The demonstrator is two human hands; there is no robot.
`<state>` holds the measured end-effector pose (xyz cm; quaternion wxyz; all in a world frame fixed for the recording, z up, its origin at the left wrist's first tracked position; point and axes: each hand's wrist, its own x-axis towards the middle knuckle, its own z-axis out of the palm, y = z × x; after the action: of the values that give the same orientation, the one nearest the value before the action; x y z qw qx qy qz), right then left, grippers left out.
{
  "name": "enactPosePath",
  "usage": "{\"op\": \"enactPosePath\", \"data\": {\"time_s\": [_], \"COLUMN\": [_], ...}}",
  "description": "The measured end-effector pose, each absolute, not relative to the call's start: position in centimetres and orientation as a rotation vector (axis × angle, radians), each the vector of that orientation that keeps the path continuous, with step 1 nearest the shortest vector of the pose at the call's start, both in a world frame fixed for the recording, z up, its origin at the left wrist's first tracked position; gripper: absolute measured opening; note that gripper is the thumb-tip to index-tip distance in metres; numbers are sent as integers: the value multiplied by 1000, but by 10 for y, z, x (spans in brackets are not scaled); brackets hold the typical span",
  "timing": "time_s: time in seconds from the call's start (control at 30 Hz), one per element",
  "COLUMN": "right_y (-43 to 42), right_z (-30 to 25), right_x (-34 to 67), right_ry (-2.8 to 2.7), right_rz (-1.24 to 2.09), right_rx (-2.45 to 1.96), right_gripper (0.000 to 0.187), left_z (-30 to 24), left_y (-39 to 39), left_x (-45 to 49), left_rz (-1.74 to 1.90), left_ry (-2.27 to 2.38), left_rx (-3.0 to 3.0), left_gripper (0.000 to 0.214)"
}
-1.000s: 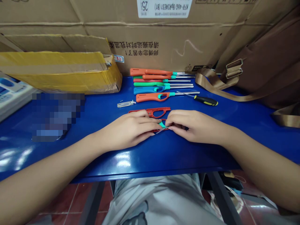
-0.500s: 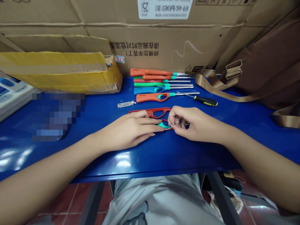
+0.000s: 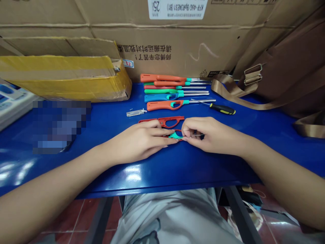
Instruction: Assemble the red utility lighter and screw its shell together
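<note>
A red lighter shell with a teal trigger (image 3: 175, 136) lies on the table, partly hidden beneath my fingers. My left hand (image 3: 142, 139) is closed around its handle end, palm down, fingers pointing right. At the trigger's right end my right hand (image 3: 209, 135) pinches thumb against fingers; whatever is between the tips is too small to make out. A thin grey rod shows under that hand. Just behind lies another red shell half (image 3: 170, 121) with a loop-shaped opening, its left part behind my left hand. A clear plastic tank (image 3: 136, 113) rests farther back.
Several long lighters (image 3: 165, 105) in orange, green and blue are stacked behind the shells. A black and yellow screwdriver (image 3: 222, 108) lies to their right, near a brown strap (image 3: 248, 101). A yellow-taped box (image 3: 96, 81) stands back left, and a large carton (image 3: 203, 37) walls the back.
My right fingertips have shifted slightly at the trigger, and more of the teal part shows between my hands. My left hand stays in place.
</note>
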<state>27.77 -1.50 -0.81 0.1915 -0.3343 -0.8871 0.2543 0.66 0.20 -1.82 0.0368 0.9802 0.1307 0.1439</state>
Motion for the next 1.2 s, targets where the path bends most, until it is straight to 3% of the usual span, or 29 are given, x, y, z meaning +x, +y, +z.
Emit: {"op": "enactPosePath", "data": {"time_s": [1.2], "right_y": [-14], "right_z": [-9], "right_x": [276], "right_ry": [-2498], "right_rz": [673], "right_rx": [-994], "right_gripper": [13], "left_z": [-21], "left_y": [0], "left_x": [8], "left_rz": [523], "left_ry": [456], "left_rx": [2959], "left_gripper": [30]}}
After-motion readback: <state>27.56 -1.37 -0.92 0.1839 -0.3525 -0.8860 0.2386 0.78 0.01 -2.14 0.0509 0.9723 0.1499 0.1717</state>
